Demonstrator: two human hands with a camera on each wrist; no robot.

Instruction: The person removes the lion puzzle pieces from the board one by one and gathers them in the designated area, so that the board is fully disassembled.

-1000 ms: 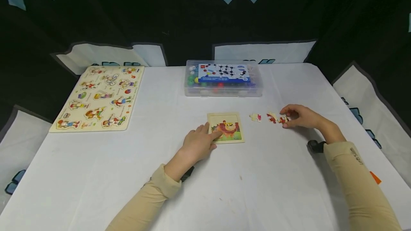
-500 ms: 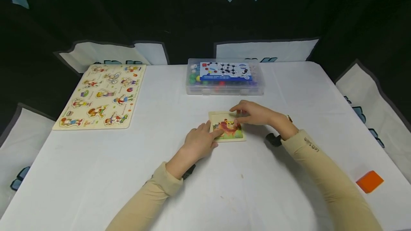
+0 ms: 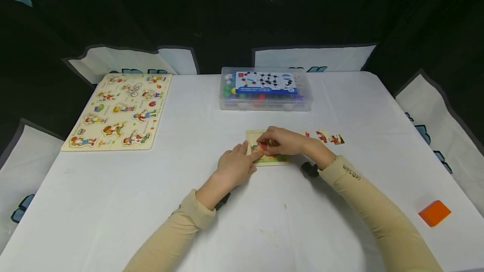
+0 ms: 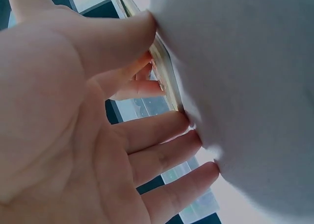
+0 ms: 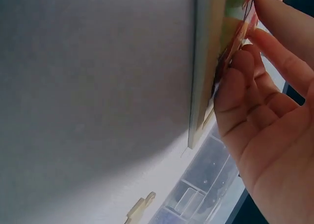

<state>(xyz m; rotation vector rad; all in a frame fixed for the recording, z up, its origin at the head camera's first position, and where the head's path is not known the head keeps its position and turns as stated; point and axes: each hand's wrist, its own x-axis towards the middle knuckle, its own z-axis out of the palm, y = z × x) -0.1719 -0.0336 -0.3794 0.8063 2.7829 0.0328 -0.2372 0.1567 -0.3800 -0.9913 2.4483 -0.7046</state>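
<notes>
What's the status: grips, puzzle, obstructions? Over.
Left grip on puzzle, right grip curled over it, hold unclear. Puzzle flat on table, loose pieces to its right. Nothing seen in the way.

Best I can make out is the dark print [image 3: 351, 173] near the cuff of the right sleeve [image 3: 382, 213]: looks like "Letsslim", running upside down from the head view. The clear plastic box [image 3: 245, 105] at the far side has a label [image 3: 266, 82] with a little red logo [image 3: 240, 74] at its left end, plus pale lettering on a blue strip [image 3: 266, 90] along its near edge, both too small to read. Board [image 3: 113, 115] on the left has tiny marks by its figures, maybe words, but they're too fuzzy.
</notes>
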